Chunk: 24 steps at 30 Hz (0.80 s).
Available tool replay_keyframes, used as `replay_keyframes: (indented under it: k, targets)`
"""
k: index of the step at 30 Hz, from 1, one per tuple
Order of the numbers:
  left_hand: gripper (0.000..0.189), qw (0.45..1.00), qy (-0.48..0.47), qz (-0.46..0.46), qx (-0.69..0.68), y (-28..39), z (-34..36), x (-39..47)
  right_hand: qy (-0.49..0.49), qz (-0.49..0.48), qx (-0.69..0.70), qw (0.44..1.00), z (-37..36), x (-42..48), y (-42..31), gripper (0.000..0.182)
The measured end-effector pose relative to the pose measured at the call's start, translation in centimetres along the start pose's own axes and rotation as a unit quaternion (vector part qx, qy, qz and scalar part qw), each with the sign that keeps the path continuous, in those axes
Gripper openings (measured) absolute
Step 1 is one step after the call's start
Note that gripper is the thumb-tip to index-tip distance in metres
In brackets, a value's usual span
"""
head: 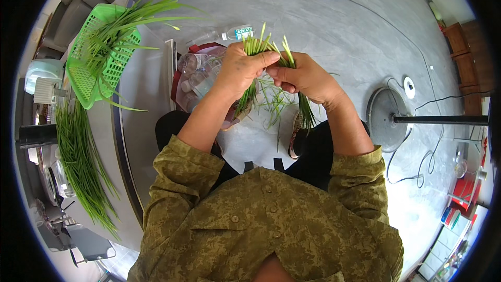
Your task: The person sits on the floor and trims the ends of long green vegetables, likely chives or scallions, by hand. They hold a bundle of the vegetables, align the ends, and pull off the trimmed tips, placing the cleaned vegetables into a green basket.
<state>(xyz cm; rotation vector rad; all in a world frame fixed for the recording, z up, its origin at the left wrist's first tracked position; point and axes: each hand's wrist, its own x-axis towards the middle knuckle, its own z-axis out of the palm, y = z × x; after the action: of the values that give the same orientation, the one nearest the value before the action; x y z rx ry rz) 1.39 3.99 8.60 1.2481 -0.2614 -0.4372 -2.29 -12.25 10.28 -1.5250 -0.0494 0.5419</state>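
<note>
My left hand [236,68] grips a bunch of garlic chives [256,45]. Their pale cut ends point up past the thumb, and the green leaves hang below the fist. My right hand [311,76] holds a thinner bunch of garlic chives [306,111], its leaf tips trailing towards my knee. The fingertips of both hands meet or nearly meet between the bunches. On the floor beneath lie loose chive scraps [276,102]. To my left, a green plastic basket [74,72] tilts on the table with more chives [103,41] spilling over its rim. A long pile of chives [74,152] rests beside it.
A red-rimmed bag [175,92] of empty plastic bottles [199,80] stands near my left knee. Another plastic bottle [239,32] lies on the floor beyond. At right are a round black stand base [379,125] with a pole [442,120] and a loose cable [391,19].
</note>
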Motion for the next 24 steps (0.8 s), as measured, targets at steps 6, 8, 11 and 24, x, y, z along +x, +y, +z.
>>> replay_keyframes:
  k: [6,8,11,24]
  targets:
    - [0.015,0.999,0.023,0.000,-0.035,0.8,-0.9,0.2,0.026,-0.055,0.083,0.995,-0.1,0.0,-0.3,0.022]
    - [0.015,0.998,0.028,-0.003,-0.048,0.7,-1.0,0.2,0.035,-0.067,0.092,0.993,-0.1,0.2,0.0,0.023]
    - [0.016,0.997,0.018,-0.004,-0.072,0.5,-1.1,0.3,0.066,-0.082,0.082,0.991,0.0,0.4,0.1,0.023]
    - [0.016,0.987,0.028,-0.032,-0.152,1.2,-2.3,0.5,0.174,-0.110,-0.010,0.979,-1.0,0.2,0.1,0.020]
